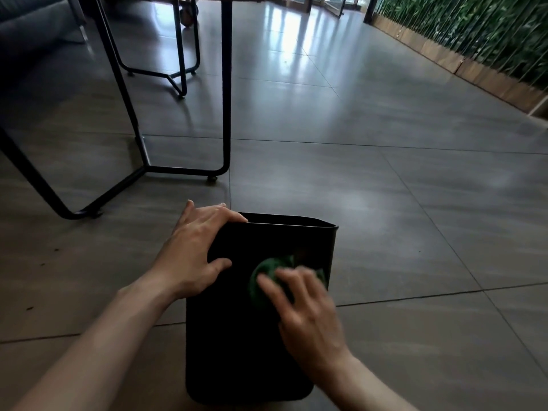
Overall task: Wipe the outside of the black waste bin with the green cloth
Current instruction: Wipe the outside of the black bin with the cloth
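Observation:
The black waste bin [237, 336] lies tipped on the tiled floor, its open rim pointing away from me and one flat side facing up. My left hand [198, 250] grips the bin's left rim corner, fingers over the edge and thumb on the upper side. My right hand [305, 310] presses the crumpled green cloth [267, 274] flat against the bin's upper side near the rim. The hand is blurred by motion and covers the near part of the cloth.
A black metal table frame [225, 114] stands just beyond the bin to the left, with a foot [211, 178] close to the rim. A second frame [181, 69] is farther back. A wooden planter [474, 69] with greenery runs along the right.

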Demonstrator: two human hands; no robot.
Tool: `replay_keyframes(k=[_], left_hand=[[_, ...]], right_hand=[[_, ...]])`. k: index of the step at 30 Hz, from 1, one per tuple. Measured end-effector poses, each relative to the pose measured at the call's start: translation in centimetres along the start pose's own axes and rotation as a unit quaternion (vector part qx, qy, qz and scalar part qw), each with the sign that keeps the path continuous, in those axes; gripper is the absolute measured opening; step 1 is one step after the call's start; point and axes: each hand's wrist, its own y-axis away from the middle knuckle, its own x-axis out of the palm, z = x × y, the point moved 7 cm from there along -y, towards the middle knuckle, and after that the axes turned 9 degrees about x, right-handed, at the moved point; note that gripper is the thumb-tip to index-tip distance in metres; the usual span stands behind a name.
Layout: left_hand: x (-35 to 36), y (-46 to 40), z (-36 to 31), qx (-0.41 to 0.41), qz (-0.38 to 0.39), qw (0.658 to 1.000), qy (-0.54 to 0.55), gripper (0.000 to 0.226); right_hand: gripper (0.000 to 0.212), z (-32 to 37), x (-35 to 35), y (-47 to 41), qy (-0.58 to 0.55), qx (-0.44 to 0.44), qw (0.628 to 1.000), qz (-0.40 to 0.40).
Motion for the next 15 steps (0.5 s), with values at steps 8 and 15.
replay_keyframes(k=[8,15], left_hand=[[-0.2,0.2,0.4,-0.005,0.0,1.0,-0.002,0.071],[-0.3,0.4,0.3,0.001,0.002,1.0,0.001,0.07]], right_hand=[[0.031,-0.2,-0.3,2.5,0.003,-0.113,0.993,0.037],[0.06,-4.3,-2.6,-2.2,-0.052,0.102,0.993,-0.03]])
